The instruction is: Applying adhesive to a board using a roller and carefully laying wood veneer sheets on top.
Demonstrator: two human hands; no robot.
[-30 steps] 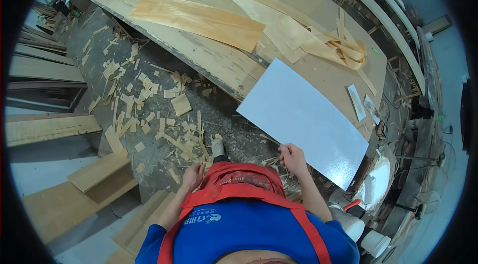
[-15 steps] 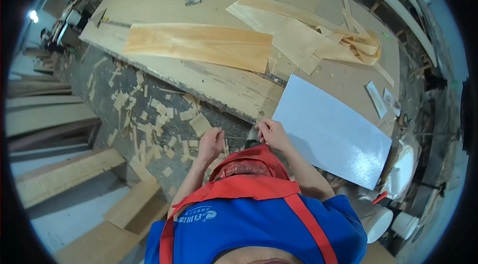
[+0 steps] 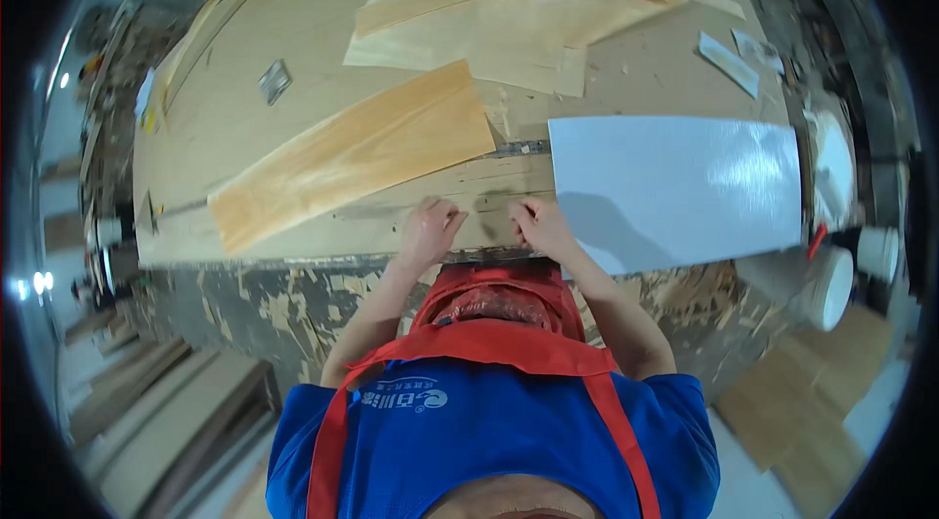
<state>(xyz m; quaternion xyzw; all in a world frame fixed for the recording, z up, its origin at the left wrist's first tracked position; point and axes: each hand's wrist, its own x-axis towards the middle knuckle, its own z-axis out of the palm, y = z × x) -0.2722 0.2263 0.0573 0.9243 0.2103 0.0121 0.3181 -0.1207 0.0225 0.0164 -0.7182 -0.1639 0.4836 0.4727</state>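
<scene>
Bright blue shirt (image 3: 528, 436), short loose sleeves (image 3: 685, 411), rounded neckline (image 3: 528, 471), small white swirl emblem (image 3: 427, 400) with lettering (image 3: 383, 400) on the chest, red apron (image 3: 489, 343), two red shoulder straps (image 3: 622, 436), faded patch (image 3: 499, 305) with pale print

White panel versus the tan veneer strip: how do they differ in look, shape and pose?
The white panel is shiny and pale; the veneer strip is tan with visible grain. The white panel is broader; the veneer strip is narrower. The white panel lies roughly along the table's near edge; the veneer strip slants. Both rest on the table.
</scene>
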